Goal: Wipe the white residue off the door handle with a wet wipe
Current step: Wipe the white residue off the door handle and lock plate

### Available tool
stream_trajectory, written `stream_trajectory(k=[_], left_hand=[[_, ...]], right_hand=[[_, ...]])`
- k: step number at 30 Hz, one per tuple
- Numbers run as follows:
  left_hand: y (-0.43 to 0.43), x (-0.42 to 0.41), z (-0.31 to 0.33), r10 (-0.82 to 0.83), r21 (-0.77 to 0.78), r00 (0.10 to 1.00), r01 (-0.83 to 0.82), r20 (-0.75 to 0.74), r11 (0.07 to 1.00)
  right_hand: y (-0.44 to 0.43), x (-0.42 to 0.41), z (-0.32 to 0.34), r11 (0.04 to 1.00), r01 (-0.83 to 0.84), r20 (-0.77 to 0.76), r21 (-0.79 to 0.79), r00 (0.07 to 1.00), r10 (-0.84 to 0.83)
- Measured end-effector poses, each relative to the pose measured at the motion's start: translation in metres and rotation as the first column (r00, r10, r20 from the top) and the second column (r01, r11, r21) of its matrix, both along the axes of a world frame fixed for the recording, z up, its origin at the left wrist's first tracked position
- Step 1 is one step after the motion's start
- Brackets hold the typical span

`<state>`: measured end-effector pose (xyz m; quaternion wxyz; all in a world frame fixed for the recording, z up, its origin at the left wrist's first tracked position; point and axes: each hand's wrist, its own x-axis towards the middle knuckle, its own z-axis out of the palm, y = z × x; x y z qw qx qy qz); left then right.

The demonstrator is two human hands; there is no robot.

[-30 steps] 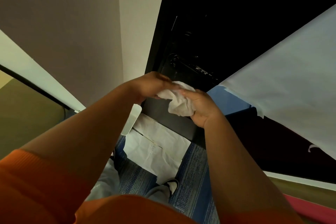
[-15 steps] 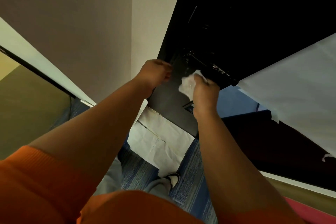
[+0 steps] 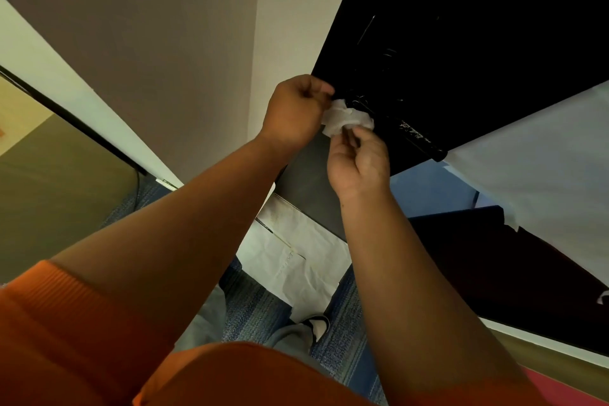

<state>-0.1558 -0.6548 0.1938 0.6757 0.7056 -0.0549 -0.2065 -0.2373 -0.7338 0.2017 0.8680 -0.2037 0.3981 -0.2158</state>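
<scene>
Head view: wet wipe (image 3: 346,117) pinched between left hand (image 3: 293,112) and right hand (image 3: 359,161), against door handle (image 3: 405,132).

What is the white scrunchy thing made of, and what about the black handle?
The wet wipe looks like thin, soft white cloth-paper: it bunches into crumpled folds between both hands. The door handle looks like hard black metal or plastic, I can't tell which; it is a smooth, slightly shiny bar with white smears on it.
</scene>
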Motion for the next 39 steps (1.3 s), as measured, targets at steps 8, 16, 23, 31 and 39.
stream_trajectory(k=[8, 16, 23, 31, 39], left_hand=[[0.006, -0.004, 0.000, -0.044, 0.002, 0.998, 0.044, -0.049, 0.999], [0.016, 0.001, 0.000, -0.042, 0.036, 0.998, 0.044, -0.048, 0.998], [0.015, 0.000, -0.002, -0.055, 0.028, 0.998, 0.056, -0.028, 0.998], [0.001, -0.017, -0.003, -0.059, 0.036, 0.997, 0.060, -0.054, 0.998], [0.008, -0.019, -0.004, -0.080, 0.047, 0.996, 0.083, -0.050, 0.995]], right_hand=[[0.004, 0.030, -0.006, 0.991, -0.074, -0.108, -0.108, 0.992, 0.062], [0.000, 0.030, -0.013, 0.990, -0.062, -0.213, -0.126, 0.976, 0.034], [-0.015, 0.023, -0.015, 0.998, -0.055, -0.035, 0.011, 0.998, 0.055], [-0.033, 0.032, -0.025, 0.960, -0.267, -0.017, -0.079, 0.964, 0.267], [-0.033, 0.009, -0.033, 0.985, -0.087, -0.146, -0.147, 0.987, 0.066]])
